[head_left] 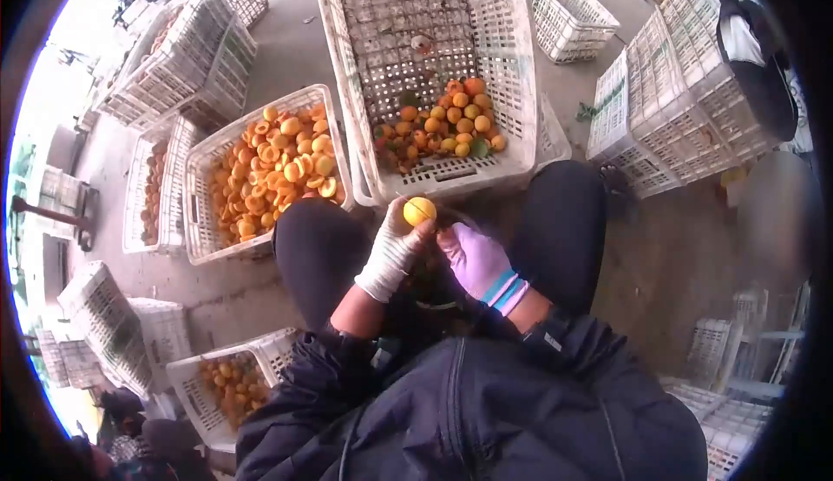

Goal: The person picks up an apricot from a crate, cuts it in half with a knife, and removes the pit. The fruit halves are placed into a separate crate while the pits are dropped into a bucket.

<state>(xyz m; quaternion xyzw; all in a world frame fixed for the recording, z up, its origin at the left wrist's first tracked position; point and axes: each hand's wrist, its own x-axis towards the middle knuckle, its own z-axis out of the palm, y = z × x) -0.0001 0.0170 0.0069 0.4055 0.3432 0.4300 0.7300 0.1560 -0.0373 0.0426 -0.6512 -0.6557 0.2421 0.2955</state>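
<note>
Left hand (392,251) is pinching a yellow apricot (419,210), right hand (475,260) curled just beside it, can't tell its grip. Crate (519,91) just ahead of both.

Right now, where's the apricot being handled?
Head view, centre: the apricot is held by the left hand, just on the near side of the crate of whole apricots, with the right hand close beside it on the right.
</note>
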